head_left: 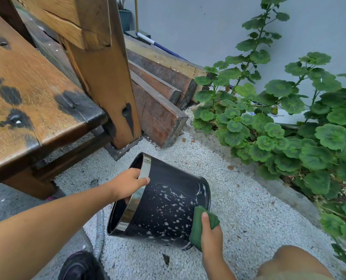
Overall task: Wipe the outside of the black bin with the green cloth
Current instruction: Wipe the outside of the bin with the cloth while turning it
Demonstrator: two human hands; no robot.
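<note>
A black bin with a shiny metal rim band lies tipped on its side on white gravel, its mouth facing left. White soapy flecks dot its side. My left hand grips the rim at the top, thumb on the outside and fingers curled inside the mouth. My right hand holds a folded green cloth against the bin's side near its base, at the lower right.
A heavy wooden table with its thick leg stands at left. Stacked timber beams lie behind the bin. Leafy green plants fill the right. A hose runs beside the bin, with a dark shoe at bottom.
</note>
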